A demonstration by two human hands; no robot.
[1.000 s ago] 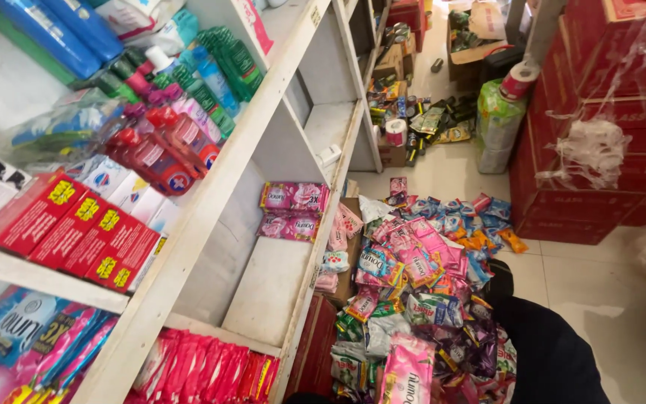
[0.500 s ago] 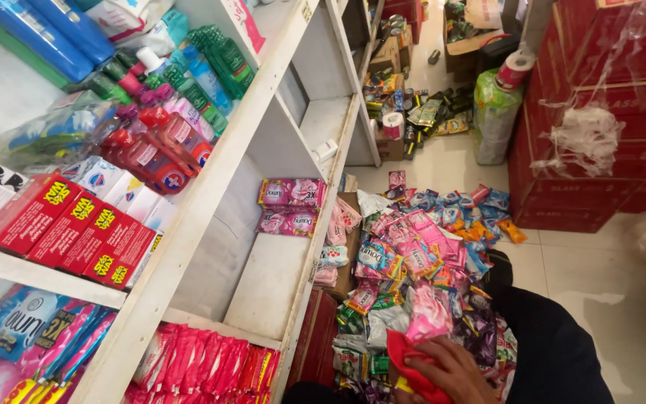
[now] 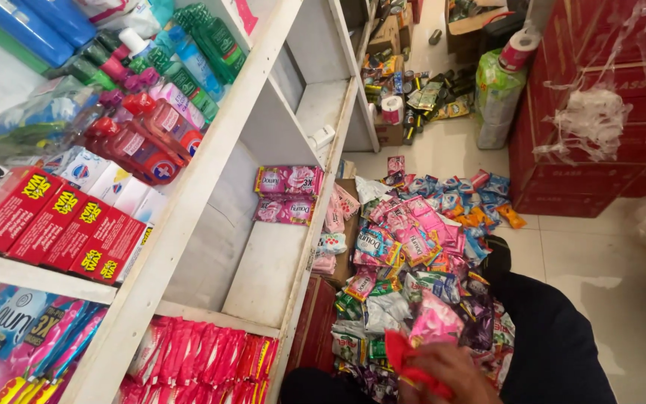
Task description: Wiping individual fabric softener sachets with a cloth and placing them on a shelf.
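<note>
My right hand [image 3: 446,374] is low in the view, over a heap of small sachets and packets [image 3: 413,247] on the floor. Its fingers are closed on a red packet [image 3: 401,357], held just above the pink and green sachets at the near end of the heap. My left hand is out of sight. A dark trouser leg [image 3: 555,337] lies along the right side of the heap.
A white shelf unit [image 3: 211,150] fills the left side, with bottles, red boxes and pink sachets on it. Two pink packs [image 3: 287,194] lie on a low shelf. Red cartons [image 3: 600,97] are stacked at the right. Boxes and goods crowd the far floor.
My right hand has come up into view from the bottom edge with the red packet in it. The camera has tilted slightly downward.
</note>
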